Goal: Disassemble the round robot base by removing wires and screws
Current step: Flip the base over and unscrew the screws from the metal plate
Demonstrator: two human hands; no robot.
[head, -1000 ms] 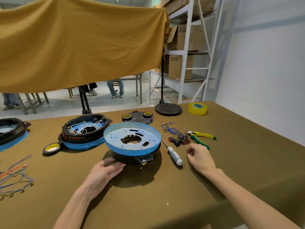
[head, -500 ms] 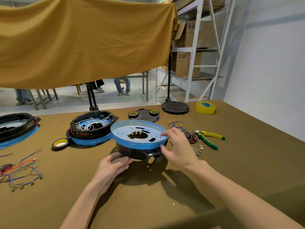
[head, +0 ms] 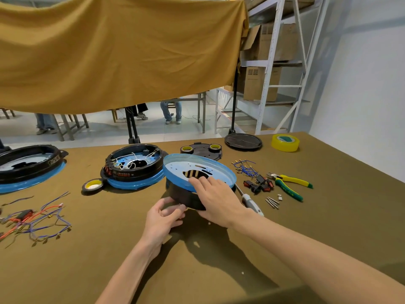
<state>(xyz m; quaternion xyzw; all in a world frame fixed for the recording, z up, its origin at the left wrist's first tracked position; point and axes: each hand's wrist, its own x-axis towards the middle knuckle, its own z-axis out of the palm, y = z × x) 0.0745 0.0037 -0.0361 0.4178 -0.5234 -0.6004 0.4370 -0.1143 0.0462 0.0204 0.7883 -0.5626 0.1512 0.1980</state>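
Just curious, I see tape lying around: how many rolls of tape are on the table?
4: a big yellow roll at the far right, two small rolls on the black plate, one beside the wired base. Others may be hidden.

Ochre drape [head: 114, 53], white wall [head: 361, 84], metal shelving [head: 271, 69] with cartons

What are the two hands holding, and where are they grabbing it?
The round robot base, tilted up. The left hand grips its lower black edge; the right hand lies over its near blue rim.
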